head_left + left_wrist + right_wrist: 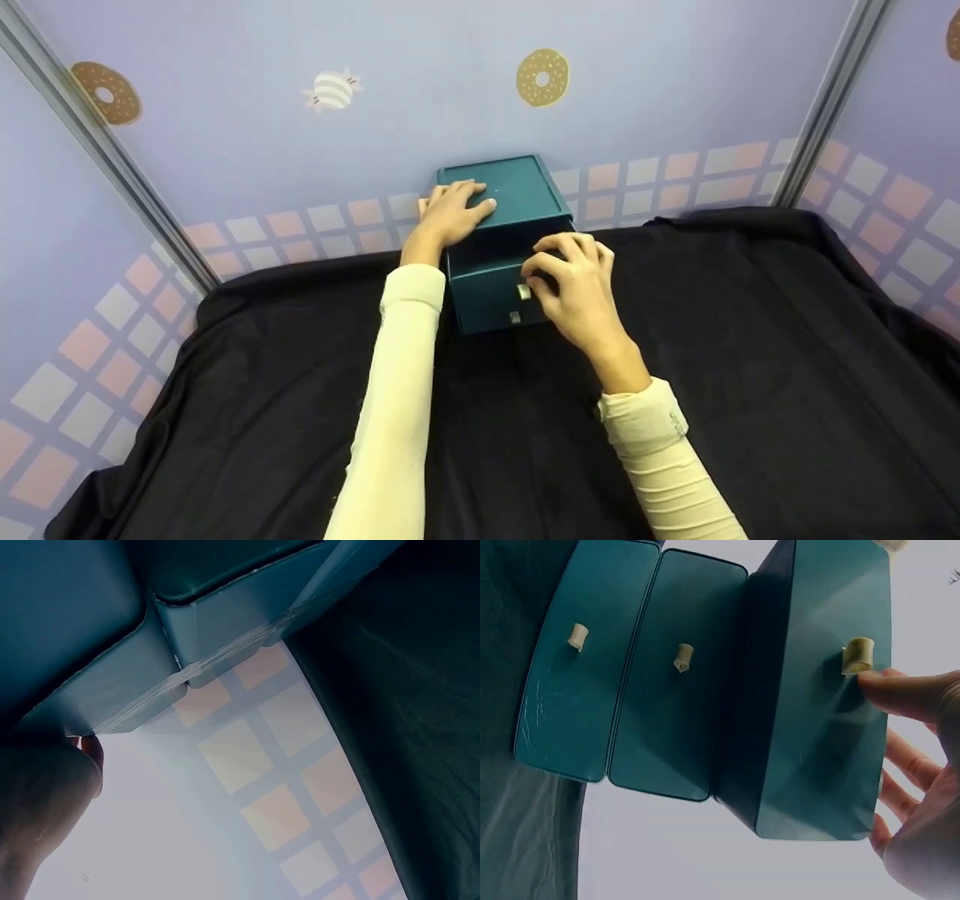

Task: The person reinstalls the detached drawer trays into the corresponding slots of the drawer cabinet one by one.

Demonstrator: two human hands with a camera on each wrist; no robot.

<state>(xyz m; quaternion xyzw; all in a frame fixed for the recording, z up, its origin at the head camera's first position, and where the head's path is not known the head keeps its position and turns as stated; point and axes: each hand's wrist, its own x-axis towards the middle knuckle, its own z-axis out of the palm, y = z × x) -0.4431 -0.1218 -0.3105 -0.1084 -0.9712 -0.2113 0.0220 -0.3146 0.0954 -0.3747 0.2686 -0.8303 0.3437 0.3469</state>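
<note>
A small teal drawer cabinet [517,180] stands against the patterned wall. Its top drawer [484,289] is pulled out, showing a dark inside. The left hand [453,213] rests on the cabinet's top near the left edge, thumb spread toward the front. In the right wrist view, the right hand [926,765] has its thumb right at the top drawer's metal knob [859,655], with the other fingers curled over the front panel's upper edge. Two lower drawers stay in line with the body, each bearing a knob; the middle drawer [671,712] sits just below the open one.
Black cloth [300,405] covers the table, bunched along the wall. Lilac walls [442,82] with printed donuts and pink and white squares enclose three sides, joined by metal corner posts [832,105]. Clear tape [217,655] runs along the cabinet's side.
</note>
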